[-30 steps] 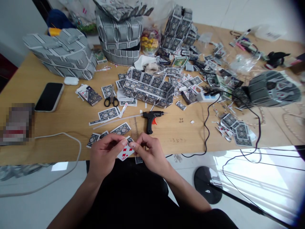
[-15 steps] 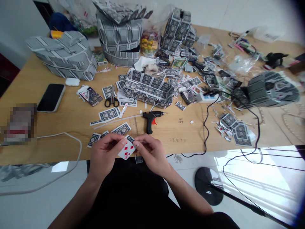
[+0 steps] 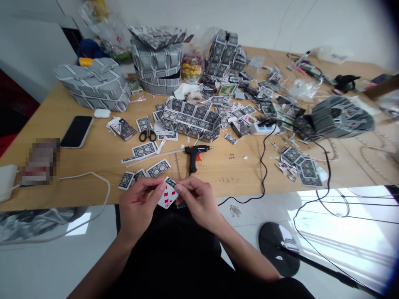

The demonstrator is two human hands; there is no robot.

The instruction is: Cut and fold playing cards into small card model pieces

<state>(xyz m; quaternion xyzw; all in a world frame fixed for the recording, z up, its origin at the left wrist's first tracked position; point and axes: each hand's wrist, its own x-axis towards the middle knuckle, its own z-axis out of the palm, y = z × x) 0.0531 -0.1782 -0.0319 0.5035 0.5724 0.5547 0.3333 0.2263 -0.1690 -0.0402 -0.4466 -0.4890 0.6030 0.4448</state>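
A playing card (image 3: 167, 197) with red diamonds is pinched between my two hands, just off the table's front edge. Its top edge is folded over, so a strip of the dark patterned back shows. My left hand (image 3: 140, 203) grips the card's left side between thumb and fingers. On the right side, my right hand (image 3: 198, 199) pinches it near the folded strip. Just beyond lie a black glue gun (image 3: 193, 157) with a red trigger and several patterned cards (image 3: 158, 167). Black scissors (image 3: 147, 133) rest farther back on the left.
An open box made of cards (image 3: 190, 120) stands mid-table, with larger card-built pieces (image 3: 157, 62) behind it. A phone (image 3: 77, 131) lies left. Loose cards (image 3: 307, 168) are piled right, near a black cable (image 3: 264, 166). A round black stand base (image 3: 278, 245) is on the floor.
The camera view has tilted and shifted slightly, so the table's things appear a little moved. Both hands keep their pinch on the card, almost in the same pose.
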